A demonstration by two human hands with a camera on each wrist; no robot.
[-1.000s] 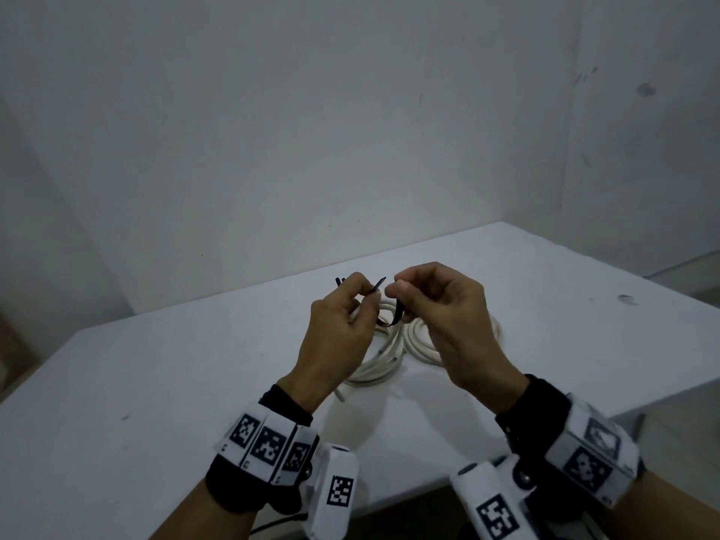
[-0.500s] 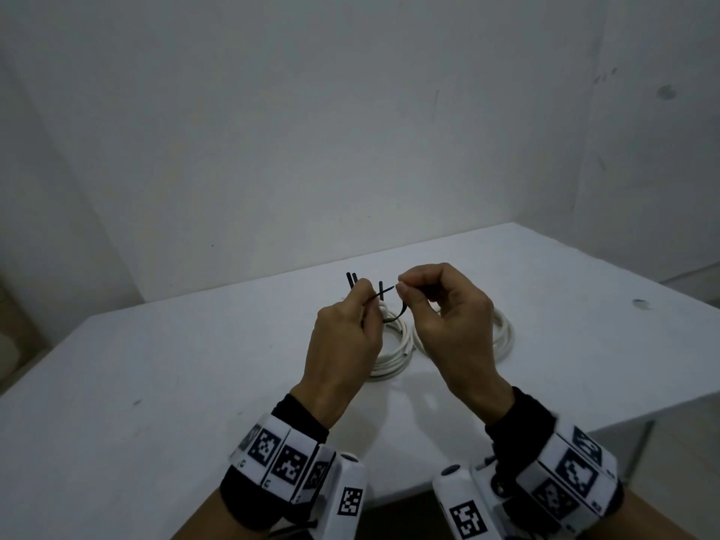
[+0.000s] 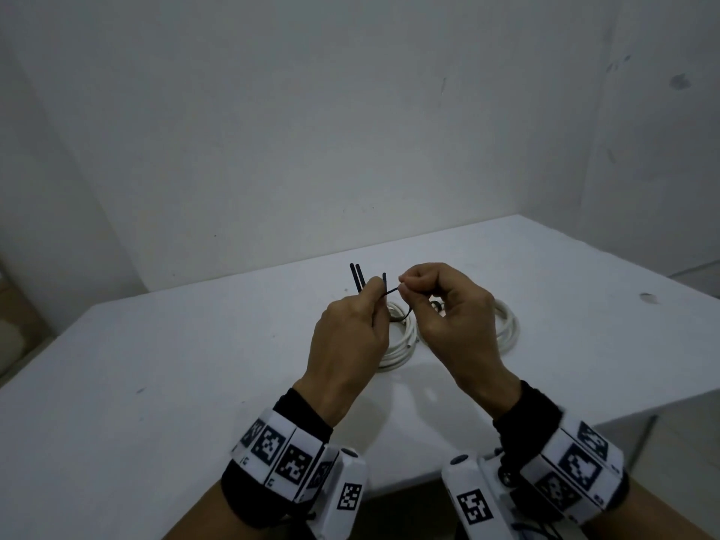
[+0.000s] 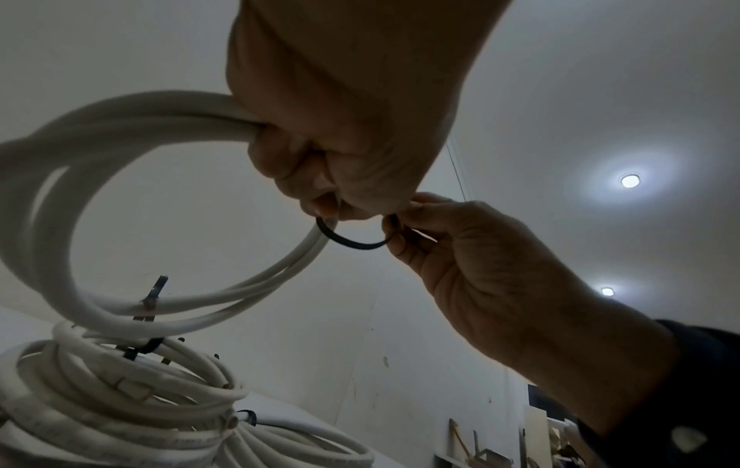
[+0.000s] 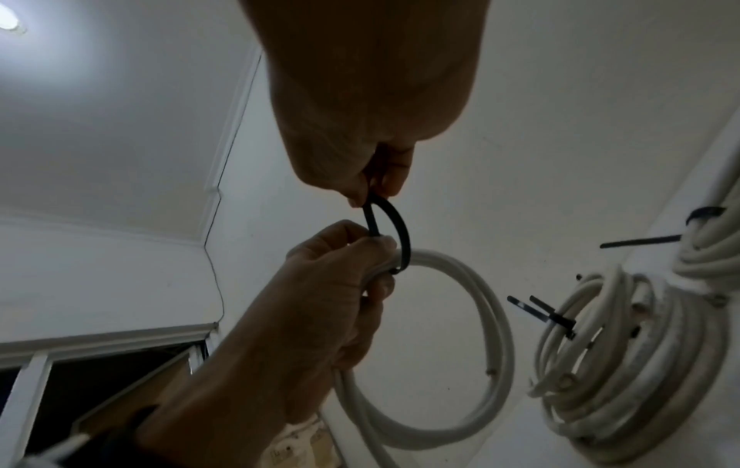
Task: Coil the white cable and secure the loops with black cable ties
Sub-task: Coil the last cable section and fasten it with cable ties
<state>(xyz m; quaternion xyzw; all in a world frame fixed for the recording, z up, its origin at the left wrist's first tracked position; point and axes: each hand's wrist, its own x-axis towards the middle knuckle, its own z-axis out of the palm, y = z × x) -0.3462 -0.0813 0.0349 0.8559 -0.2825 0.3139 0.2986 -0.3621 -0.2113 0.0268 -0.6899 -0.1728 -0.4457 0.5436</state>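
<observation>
Both hands are raised above the white desk (image 3: 163,383), close together. The left hand (image 3: 350,337) is curled around a coil of white cable (image 4: 120,196), its fingers wrapped over the bundled loops. In the head view that coil is almost wholly hidden behind the hand. A black cable tie (image 4: 352,242) curves out from under the left fingers, around the strands, to the right hand (image 3: 452,325). The right thumb and forefinger pinch the tie's end; its other fingers are folded in. Three thin black tails (image 3: 356,276) stand up behind the left knuckles. They are probably ends of ties, though where they start is hidden.

More coiled white cable (image 5: 632,364) lies on the desk just beyond the hands, with black ties (image 5: 558,321) already cinched around it. How many separate bundles lie there is hard to make out. The wrist views look upward and cut off the coil's edges.
</observation>
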